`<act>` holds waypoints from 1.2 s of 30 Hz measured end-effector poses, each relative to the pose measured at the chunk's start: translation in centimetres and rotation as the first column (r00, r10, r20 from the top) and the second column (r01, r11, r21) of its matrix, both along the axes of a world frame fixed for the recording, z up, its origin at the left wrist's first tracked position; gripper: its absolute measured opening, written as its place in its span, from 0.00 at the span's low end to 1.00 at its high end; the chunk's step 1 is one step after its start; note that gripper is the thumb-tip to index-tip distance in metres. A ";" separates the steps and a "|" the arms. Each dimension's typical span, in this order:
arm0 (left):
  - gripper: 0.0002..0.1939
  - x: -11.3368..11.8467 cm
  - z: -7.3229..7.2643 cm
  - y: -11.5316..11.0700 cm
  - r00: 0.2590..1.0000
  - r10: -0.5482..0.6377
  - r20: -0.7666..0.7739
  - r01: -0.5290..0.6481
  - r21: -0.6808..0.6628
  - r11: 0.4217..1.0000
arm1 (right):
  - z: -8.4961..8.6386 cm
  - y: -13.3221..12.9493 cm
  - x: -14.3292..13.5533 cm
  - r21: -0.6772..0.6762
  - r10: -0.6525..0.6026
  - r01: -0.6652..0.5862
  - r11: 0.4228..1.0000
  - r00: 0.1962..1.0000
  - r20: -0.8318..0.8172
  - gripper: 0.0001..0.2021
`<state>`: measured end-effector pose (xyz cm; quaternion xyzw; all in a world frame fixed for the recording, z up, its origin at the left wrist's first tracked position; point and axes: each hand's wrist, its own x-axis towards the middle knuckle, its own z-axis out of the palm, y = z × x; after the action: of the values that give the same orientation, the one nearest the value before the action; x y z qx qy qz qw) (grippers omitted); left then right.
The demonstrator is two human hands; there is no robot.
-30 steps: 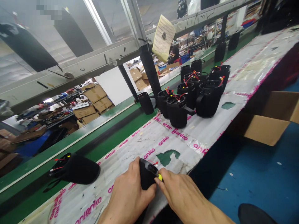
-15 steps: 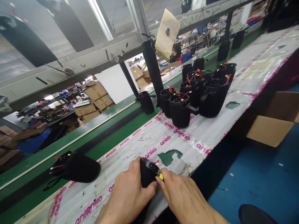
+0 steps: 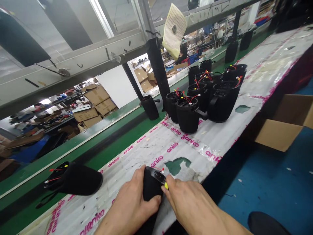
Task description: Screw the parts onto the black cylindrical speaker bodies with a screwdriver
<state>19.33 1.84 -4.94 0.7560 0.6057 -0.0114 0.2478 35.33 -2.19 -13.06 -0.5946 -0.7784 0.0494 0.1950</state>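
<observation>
A black fabric-covered housing (image 3: 150,186) is held at the near edge of the bench, its rim with a dark oval part facing up. My left hand (image 3: 132,200) wraps round its left side, thumb across the front. My right hand (image 3: 188,199) is closed at the rim's right side, fingers pinching around a small yellow piece (image 3: 166,185); whether this is a tool tip or a connector cannot be made out. A red connector (image 3: 162,170) shows above the rim.
Several black housings with red wires (image 3: 187,116) stand further up the plastic-covered bench (image 3: 156,143). Another housing (image 3: 78,179) lies tilted at the left, by the green conveyor (image 3: 110,130). A cardboard box (image 3: 278,133) is at the right.
The view has shifted slightly. Both hands keep their hold at the housing, and my right hand sits a little higher against its rim.
</observation>
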 end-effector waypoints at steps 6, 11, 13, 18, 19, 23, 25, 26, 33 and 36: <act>0.40 -0.4 -0.4 0.4 1.000 0.007 -0.016 -0.007 -0.006 1.000 | 0.5 0.5 -0.2 -0.059 0.013 -0.011 0.998 0.999 0.031 0.03; 0.38 -1.0 -0.3 0.6 0.999 -0.028 0.020 0.028 -0.031 0.999 | 0.6 0.6 -0.6 -0.114 -0.015 0.018 0.993 0.999 0.032 0.06; 0.37 -1.0 -0.3 0.7 0.999 -0.024 0.025 0.024 -0.035 0.999 | 0.8 0.6 -0.4 -0.096 -0.008 0.011 0.995 0.999 0.037 0.06; 0.38 -0.3 -0.5 0.4 1.000 -0.012 -0.016 0.012 0.013 1.000 | 1.2 0.8 0.5 -0.110 0.056 -0.049 0.993 0.997 0.060 0.07; 0.39 -0.2 -0.5 0.3 1.000 -0.016 -0.020 0.016 0.022 1.000 | 1.2 0.8 0.6 -0.137 0.072 -0.065 0.988 0.996 0.052 0.07; 0.37 -0.5 -0.5 0.5 0.999 -0.028 0.024 0.028 0.011 1.000 | 0.4 0.7 0.4 -0.194 0.054 -0.068 0.979 0.996 -0.077 0.08; 0.36 -1.0 -0.6 0.8 0.997 -0.033 0.063 0.034 -0.014 0.999 | -0.1 0.7 0.2 -0.157 0.032 -0.058 0.986 0.987 -0.160 0.10; 0.36 -1.4 -0.6 1.0 0.996 -0.033 0.087 0.035 -0.025 0.999 | -0.4 0.7 0.1 -0.134 0.041 -0.071 0.988 0.976 -0.216 0.11; 0.29 -2.2 -0.3 1.4 0.970 -0.019 0.243 0.034 -0.058 0.998 | -1.1 0.8 0.2 -0.118 -0.043 -0.049 0.992 0.741 -0.670 0.17; 0.32 -2.0 -0.1 1.1 0.975 -0.005 0.223 0.015 -0.043 0.999 | -0.9 0.5 0.5 -0.106 -0.016 -0.055 0.993 0.817 -0.576 0.16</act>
<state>17.34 2.92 -5.01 0.7498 0.5701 0.0588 0.3308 35.80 -1.68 -13.99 -0.5544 -0.6849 0.2743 0.3851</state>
